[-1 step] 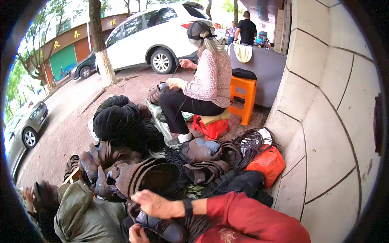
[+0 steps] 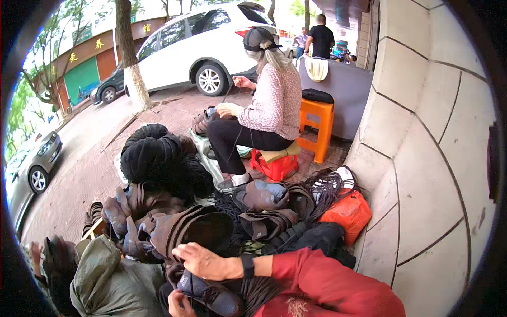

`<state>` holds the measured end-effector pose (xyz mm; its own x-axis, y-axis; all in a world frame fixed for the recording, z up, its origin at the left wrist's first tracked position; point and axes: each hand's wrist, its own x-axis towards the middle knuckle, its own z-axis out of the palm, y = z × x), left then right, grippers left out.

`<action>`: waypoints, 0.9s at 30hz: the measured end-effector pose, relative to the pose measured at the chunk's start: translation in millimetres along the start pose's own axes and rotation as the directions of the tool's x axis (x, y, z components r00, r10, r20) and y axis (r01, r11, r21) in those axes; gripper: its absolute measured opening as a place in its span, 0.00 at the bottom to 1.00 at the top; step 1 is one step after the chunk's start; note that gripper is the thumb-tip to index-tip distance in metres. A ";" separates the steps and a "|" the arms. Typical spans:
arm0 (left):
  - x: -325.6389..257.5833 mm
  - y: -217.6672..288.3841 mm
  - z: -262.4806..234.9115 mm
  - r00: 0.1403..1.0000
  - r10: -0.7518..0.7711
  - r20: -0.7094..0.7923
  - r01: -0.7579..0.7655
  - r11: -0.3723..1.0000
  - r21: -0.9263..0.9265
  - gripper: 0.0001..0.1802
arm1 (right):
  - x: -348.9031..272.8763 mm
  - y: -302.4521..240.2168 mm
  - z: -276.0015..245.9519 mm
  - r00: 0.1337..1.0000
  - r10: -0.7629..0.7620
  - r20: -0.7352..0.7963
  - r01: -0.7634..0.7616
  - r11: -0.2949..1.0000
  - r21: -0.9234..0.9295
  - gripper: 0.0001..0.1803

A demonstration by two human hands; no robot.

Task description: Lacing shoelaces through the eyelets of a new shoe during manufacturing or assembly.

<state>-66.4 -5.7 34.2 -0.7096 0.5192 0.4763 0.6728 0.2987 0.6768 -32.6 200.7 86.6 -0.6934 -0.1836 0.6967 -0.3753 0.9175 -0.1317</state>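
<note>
A dark blue-grey shoe upper (image 2: 219,300) lies low in the middle of the view, laces across its front. Above it, my right hand (image 2: 206,261), in a red sleeve with a black wristband, has its fingers pinched; a thin dark lace appears to run down from them. My left hand (image 2: 180,305) is bent at the near edge of the upper, thumb and finger together, partly cut off by the frame. Just beyond my right hand stands a nested stack of brown shoe uppers (image 2: 185,230). Loose dark laces (image 2: 260,293) lie beside the upper.
A large black lace bundle (image 2: 150,153), more uppers (image 2: 266,224) and an orange bag (image 2: 347,215) surround me. A grey-green sack (image 2: 113,280) lies at left. Ahead, a seated person (image 2: 272,100) handles a cord and upper. A tiled wall (image 2: 422,174) rises at right.
My right hand has shifted slightly right and down, nearer the upper. My left hand stays at its edge. A blurred hand at the far left edge has moved a little.
</note>
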 end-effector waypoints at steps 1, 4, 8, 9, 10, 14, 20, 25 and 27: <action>5.6 8.7 1.2 0.998 0.009 0.065 -0.009 1.000 -0.007 0.05 | -3.2 -0.5 -3.2 0.999 0.011 0.042 -0.016 0.994 0.107 0.13; 16.9 9.8 9.6 0.978 0.028 0.205 -0.008 0.995 -0.094 0.07 | -15.8 -8.2 7.4 0.984 0.049 0.169 -0.130 0.853 0.506 0.07; 19.7 -10.1 28.9 0.990 0.114 0.082 -0.108 0.991 -0.074 0.05 | -18.8 29.6 21.0 0.992 -0.101 0.070 0.059 0.890 0.452 0.07; 23.0 -4.5 31.7 0.993 0.079 0.089 -0.072 0.994 -0.078 0.05 | -14.7 37.7 13.7 0.982 -0.167 0.087 0.105 0.869 0.483 0.07; 32.1 3.7 37.9 0.983 0.167 0.073 -0.164 0.985 -0.055 0.05 | -16.9 47.7 6.0 0.963 -0.203 0.177 0.108 0.893 0.437 0.16; 42.6 11.1 45.7 0.990 0.005 0.144 0.009 0.996 -0.091 0.11 | -15.1 65.8 12.4 0.813 -0.285 0.507 0.104 0.929 0.356 0.31; 33.6 1.4 53.0 0.986 0.005 0.167 -0.016 0.998 0.064 0.14 | -10.5 62.6 36.7 0.758 -0.368 0.538 0.181 0.912 0.368 0.33; 29.8 0.9 60.1 0.977 0.105 0.185 -0.133 0.980 0.145 0.12 | -20.2 66.1 40.2 0.805 -0.378 0.456 0.178 0.889 0.423 0.33; 29.5 1.6 61.9 0.975 0.119 0.190 -0.151 0.975 0.165 0.12 | -20.3 67.3 39.1 0.815 -0.383 0.434 0.183 0.882 0.435 0.33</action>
<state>-73.3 59.6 14.7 -0.5716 0.6935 0.4385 0.7977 0.3446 0.4949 -67.8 252.4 36.1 -0.6886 -0.6545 0.3121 -0.7251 0.6221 -0.2953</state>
